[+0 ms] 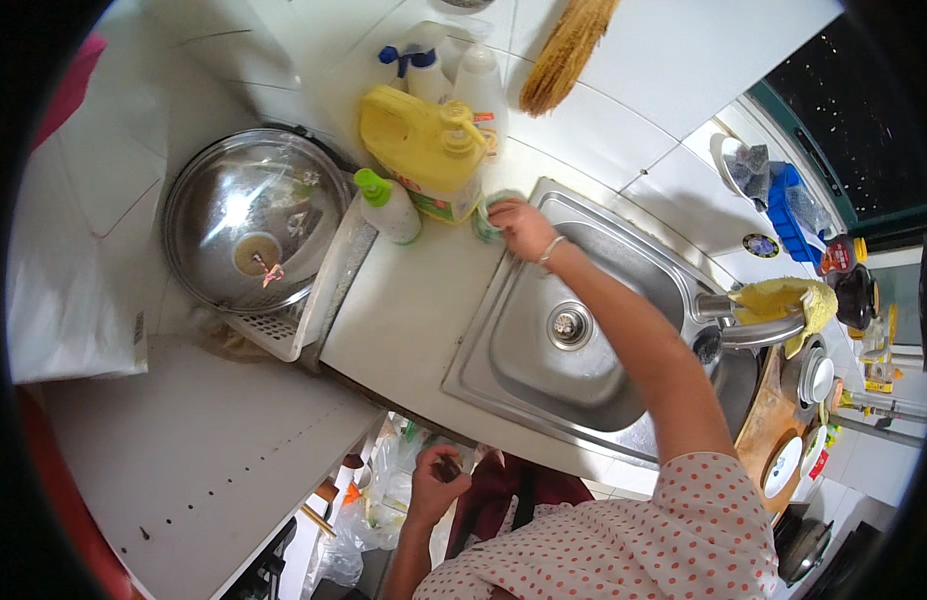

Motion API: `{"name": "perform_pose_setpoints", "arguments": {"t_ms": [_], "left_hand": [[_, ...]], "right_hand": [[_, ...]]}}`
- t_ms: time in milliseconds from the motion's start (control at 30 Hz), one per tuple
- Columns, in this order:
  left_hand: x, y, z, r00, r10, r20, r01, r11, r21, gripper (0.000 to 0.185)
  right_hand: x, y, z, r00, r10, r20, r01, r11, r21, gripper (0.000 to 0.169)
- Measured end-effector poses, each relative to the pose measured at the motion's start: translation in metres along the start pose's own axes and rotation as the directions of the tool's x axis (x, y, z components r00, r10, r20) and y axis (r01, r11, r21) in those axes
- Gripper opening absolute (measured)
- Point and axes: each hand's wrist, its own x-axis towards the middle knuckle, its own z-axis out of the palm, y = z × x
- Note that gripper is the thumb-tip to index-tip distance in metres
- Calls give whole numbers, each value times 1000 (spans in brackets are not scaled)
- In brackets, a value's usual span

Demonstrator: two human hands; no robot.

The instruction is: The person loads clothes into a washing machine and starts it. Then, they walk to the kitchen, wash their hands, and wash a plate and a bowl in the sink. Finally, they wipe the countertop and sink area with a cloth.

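My right hand (525, 231) reaches across the sink to the back of the white counter (411, 300). Its fingers grip a pale green, cloth-like item (490, 214) beside the sink's corner. My left hand (437, 484) hangs low in front of the counter edge, fingers curled; a dark patch inside them may be shadow or a small thing. Below my right forearm lies the stainless steel sink (538, 360), with a drain strainer (568, 325) in its basin. A yellow jug with a pump (422, 142) and a green-topped pump bottle (388, 206) stand left of the right hand.
A large metal lid (261, 217) rests over a white rack (306, 330) at left. The faucet (763, 330), draped with a yellow cloth (786, 304), juts over the sink's right side. Plates (783, 466) sit farther right. A grey panel (208, 450) is at lower left.
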Motion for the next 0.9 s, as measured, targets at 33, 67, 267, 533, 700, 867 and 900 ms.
{"name": "perform_pose_setpoints", "arguments": {"t_ms": [33,67,267,533,700,867,900], "left_hand": [[-1,-1,0,1000,7,1,-7,1000,13,39],[-2,-2,0,1000,13,0,-13,1000,25,40],[2,-20,-4,999,-34,-5,34,999,22,40],[-10,-28,-11,995,102,-15,-100,992,79,39],[-22,-34,-16,992,92,-83,-89,995,45,38],[-28,-48,-20,993,58,-99,-57,998,12,36],[-32,-48,-20,992,65,-108,-68,997,-24,36]], "right_hand": [[-3,1,-9,997,9,82,-20,991,133,30],[4,4,-16,983,174,-63,-167,981,100,30],[16,12,11,918,7,-397,-113,963,-244,26],[-28,-61,-18,982,-32,184,9,992,126,27],[-22,-70,25,963,-19,-269,-66,951,-303,22],[-101,-171,60,976,-205,81,191,970,148,27],[-104,-172,52,946,-223,234,157,950,271,25]]}}
